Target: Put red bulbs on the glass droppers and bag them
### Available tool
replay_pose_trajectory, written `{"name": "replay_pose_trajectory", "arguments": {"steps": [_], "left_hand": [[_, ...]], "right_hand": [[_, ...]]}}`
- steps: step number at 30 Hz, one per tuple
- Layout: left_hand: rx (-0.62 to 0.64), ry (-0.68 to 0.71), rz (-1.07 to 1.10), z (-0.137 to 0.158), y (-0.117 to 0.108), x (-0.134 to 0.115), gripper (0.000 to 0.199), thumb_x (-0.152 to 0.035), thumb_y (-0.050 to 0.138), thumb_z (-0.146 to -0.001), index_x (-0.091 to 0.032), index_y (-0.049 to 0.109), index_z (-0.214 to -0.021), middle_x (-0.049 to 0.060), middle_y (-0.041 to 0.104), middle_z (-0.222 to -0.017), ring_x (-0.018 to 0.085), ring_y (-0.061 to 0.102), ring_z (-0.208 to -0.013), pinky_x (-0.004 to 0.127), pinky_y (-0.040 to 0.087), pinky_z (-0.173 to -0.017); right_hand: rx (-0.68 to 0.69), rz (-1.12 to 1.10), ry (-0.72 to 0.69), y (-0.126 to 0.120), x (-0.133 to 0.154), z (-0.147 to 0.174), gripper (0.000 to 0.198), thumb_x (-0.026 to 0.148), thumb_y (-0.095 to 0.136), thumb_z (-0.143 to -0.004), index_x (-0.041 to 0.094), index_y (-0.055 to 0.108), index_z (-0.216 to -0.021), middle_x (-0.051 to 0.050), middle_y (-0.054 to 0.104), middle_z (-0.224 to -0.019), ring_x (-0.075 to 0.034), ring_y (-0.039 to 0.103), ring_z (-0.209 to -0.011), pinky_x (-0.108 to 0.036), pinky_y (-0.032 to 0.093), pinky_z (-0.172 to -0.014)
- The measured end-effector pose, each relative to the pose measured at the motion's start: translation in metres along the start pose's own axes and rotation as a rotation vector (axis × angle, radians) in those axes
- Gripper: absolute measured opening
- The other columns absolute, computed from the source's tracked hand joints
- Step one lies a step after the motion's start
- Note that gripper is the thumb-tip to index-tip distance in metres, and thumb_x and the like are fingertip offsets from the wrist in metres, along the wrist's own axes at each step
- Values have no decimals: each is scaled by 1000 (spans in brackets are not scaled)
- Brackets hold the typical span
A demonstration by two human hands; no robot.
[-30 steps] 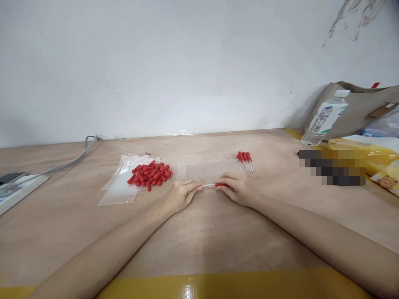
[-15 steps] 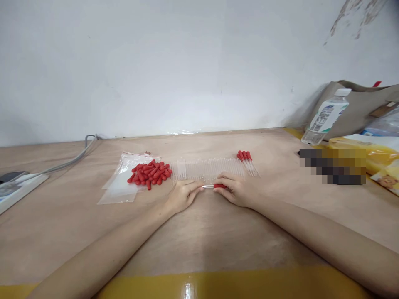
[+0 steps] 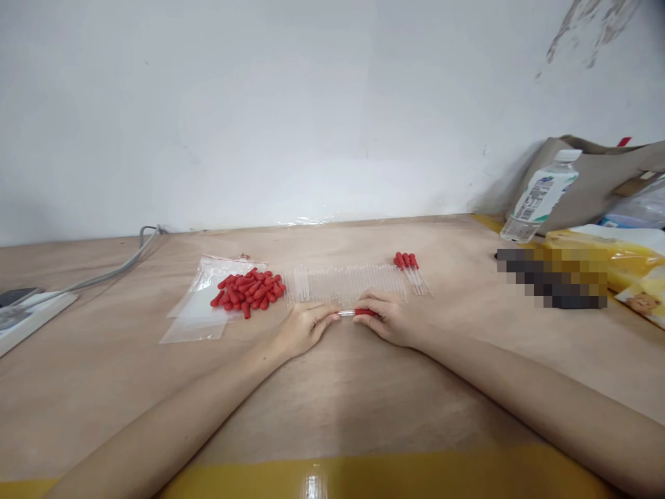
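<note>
My left hand [image 3: 310, 326] pinches a thin clear glass dropper tube [image 3: 346, 314] that lies level above the table. On the tube's right end is a red rubber bulb [image 3: 366, 312], gripped between the thumb and fingers of my right hand [image 3: 387, 317]. How far the tube goes into the bulb is hidden. Just behind my hands runs a row of clear glass tubes [image 3: 343, 281] lying side by side. A heap of loose red rubber bulbs [image 3: 249, 291] lies left of the row. Several droppers with red bulbs [image 3: 408, 262] lie together at its right end.
Clear plastic bags [image 3: 194, 322] lie under and beside the bulb heap. At far left are a white power strip [image 3: 39, 319] and a grey cable [image 3: 122, 269]. A bottle [image 3: 541, 197], a beige bag [image 3: 589, 180] and yellow packages [image 3: 582, 242] stand at right, before the wall.
The bulb in my right hand sits slightly closer to my left fingers, and less of the clear tube shows between the hands. The view has shifted a little.
</note>
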State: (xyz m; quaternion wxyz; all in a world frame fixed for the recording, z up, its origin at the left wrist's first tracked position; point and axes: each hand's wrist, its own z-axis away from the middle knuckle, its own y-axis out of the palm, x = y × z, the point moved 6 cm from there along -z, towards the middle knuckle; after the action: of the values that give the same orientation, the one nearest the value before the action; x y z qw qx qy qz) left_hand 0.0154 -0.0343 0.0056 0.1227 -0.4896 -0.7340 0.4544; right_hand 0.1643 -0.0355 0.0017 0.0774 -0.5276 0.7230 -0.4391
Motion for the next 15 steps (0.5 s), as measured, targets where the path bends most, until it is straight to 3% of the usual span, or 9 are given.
{"name": "replay_pose_trajectory", "arguments": {"steps": [5, 10, 15], "left_hand": [[-43, -18, 13, -1, -1, 1, 19, -23, 48, -88, -17, 63, -97, 4, 69, -86, 13, 64, -71, 24, 49, -64], [-70, 13, -35, -2, -7, -2, 33, -30, 52, -85, -17, 53, -116, 8, 64, -97, 19, 58, -89, 35, 47, -80], [-47, -89, -32, 0, -9, 6, 47, -29, 49, -86, -20, 36, -130, 9, 58, -104, 22, 52, -98, 42, 42, -86]], "right_hand": [[-26, -129, 110, -5, -6, -2, 14, 26, 53, -84, 19, 63, -91, -4, 59, -84, -12, 56, -73, -25, 47, -67], [-175, -417, 363, -15, -28, 0, 21, 36, 63, -75, 19, 63, -88, -3, 62, -77, -14, 59, -71, -29, 49, -67], [-416, -600, 580, -58, -63, -8, 39, 41, 71, -63, 18, 56, -91, -1, 60, -75, -12, 58, -66, -26, 49, -61]]}}
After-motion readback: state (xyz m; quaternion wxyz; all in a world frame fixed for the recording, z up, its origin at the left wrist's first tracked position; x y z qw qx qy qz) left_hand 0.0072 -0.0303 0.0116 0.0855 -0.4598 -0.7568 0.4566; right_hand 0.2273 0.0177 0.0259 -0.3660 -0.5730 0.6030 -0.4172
